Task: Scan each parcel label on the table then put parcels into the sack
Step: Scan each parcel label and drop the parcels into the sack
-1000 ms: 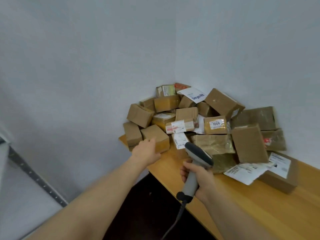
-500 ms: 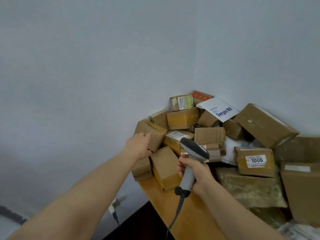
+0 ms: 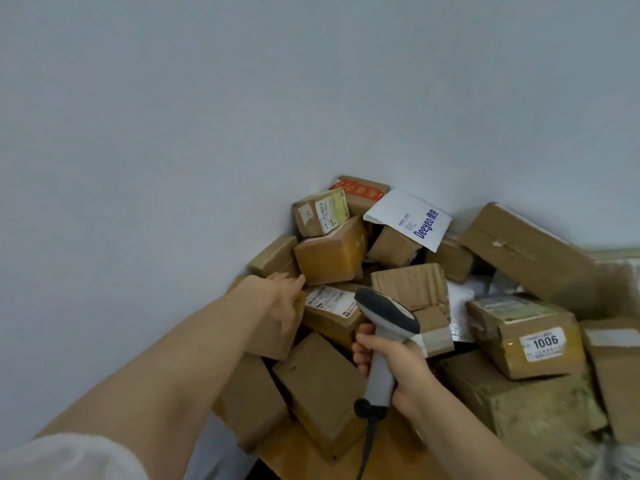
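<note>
Stacked parcels (image 3: pixel 330 251) jam the table (image 3: pixel 301 459) corner tight against both walls (image 3: pixel 173 133), leaving approach only from above and from the front edge.

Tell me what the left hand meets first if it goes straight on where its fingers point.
Probably the tape-wrapped brown box: the left hand points up and right at its lower left corner. Depth is unclear, so it might pass just short, over the labelled parcel.

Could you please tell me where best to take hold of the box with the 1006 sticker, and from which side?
Likely from above-left: the 1006 box lies atop an olive-wrapped parcel, its top and left end bare. Span its width near that end, sparing the sticker; another box crowds its right.
</note>
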Available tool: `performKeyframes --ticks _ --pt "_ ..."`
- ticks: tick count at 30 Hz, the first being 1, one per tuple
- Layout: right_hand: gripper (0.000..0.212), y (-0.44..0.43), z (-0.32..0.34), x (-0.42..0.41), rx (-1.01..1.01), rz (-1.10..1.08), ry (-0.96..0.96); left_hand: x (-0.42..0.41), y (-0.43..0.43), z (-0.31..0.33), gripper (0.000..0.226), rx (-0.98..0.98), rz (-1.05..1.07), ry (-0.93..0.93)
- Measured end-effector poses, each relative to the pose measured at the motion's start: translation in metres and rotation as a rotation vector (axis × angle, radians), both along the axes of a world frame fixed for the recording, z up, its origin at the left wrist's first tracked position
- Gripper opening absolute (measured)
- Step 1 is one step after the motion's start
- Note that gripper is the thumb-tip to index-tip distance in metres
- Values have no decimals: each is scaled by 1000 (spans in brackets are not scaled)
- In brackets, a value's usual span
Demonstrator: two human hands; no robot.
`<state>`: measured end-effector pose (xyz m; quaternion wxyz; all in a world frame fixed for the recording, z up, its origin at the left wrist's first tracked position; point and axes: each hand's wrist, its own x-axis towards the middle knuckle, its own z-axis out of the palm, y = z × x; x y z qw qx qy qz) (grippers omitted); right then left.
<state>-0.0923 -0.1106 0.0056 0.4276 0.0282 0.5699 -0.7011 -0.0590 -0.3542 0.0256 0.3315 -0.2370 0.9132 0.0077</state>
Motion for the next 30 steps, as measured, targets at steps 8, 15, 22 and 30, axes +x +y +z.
performKeyframes --ticks 8,15,22,30 --pt "14 5 -6 10 41 -94 3 -12 0 3 123 -3 -151 1" --pt "16 29 5 18 -15 -100 -33 1 15 90 130 -95 -138 156" --pt "22 114 29 3 -152 -159 -88 37 123 109 100 175 16 616" --pt "61 233 44 -2 -201 -160 -194 66 280 60 91 23 -367 932"
